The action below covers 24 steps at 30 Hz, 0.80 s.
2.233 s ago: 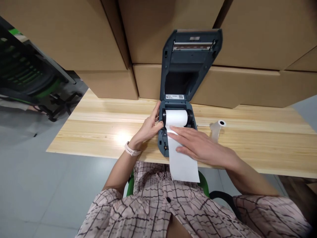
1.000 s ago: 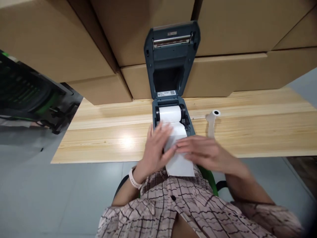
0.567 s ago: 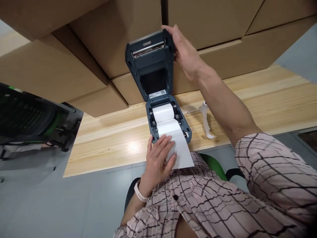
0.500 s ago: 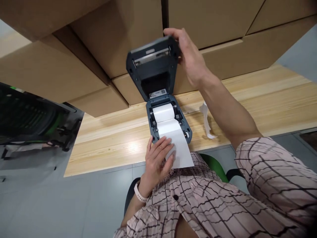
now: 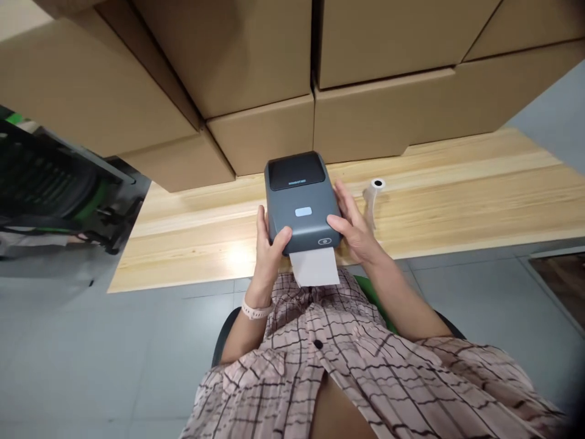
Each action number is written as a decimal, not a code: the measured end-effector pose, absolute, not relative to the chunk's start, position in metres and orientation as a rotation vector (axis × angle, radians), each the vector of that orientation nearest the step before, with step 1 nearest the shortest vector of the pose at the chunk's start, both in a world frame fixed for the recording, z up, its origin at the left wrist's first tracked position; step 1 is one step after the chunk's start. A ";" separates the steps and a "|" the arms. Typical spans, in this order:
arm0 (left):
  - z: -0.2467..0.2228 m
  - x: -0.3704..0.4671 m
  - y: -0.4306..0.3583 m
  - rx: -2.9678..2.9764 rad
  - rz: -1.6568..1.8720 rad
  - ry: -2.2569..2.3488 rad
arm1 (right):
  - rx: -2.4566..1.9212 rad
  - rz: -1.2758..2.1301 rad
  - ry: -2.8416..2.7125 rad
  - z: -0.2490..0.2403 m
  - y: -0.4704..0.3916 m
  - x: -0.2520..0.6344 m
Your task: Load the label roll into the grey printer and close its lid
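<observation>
A dark grey label printer (image 5: 299,204) rests on the wooden table with its lid closed. From its front slot a white strip of label paper (image 5: 316,267) hangs over the table's edge. My left hand (image 5: 269,247) grips the printer's front left corner, thumb on top and fingers along the side. On the opposite side my right hand (image 5: 354,228) holds the right edge, its thumb on the lid near the front and its fingers against the side. The roll inside the printer is hidden by the lid.
Right of the printer, a small white paper roll (image 5: 375,186) with a loose tail lies on the wooden table (image 5: 457,189). Cardboard boxes (image 5: 265,140) are stacked along the back. A dark chair (image 5: 59,177) stands on the floor at the left.
The printer's lid has come down from raised to closed. My right hand has moved from the lid's top edge to the printer's right side; my left has left the paper for the left side.
</observation>
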<state>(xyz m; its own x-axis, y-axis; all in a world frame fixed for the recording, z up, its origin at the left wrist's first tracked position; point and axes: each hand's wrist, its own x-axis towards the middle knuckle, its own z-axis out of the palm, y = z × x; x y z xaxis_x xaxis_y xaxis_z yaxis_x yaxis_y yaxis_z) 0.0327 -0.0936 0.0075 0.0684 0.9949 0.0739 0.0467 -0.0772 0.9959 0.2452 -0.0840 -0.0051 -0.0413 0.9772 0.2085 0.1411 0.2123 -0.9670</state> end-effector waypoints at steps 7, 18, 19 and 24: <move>-0.002 0.036 -0.093 1.327 1.284 1.122 | -1.081 1.191 -1.325 -0.014 -0.080 0.243; -0.009 0.043 -0.139 1.416 1.482 1.243 | -1.016 1.164 -1.220 -0.003 -0.076 0.236; -0.015 0.047 -0.155 1.384 1.541 1.323 | -1.016 1.157 -1.200 -0.002 -0.076 0.235; -0.026 0.061 -0.187 0.940 1.325 1.221 | -1.037 1.105 -1.218 -0.004 -0.078 0.229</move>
<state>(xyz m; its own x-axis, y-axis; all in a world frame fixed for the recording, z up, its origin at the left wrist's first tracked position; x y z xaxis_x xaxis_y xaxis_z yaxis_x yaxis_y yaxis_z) 0.0610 -0.1867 -0.0259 -0.1365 0.9854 -0.1022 -0.1820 0.0765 0.9803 0.2294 -0.0783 -0.0040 0.0235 0.9852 0.1696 -0.0738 0.1708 -0.9825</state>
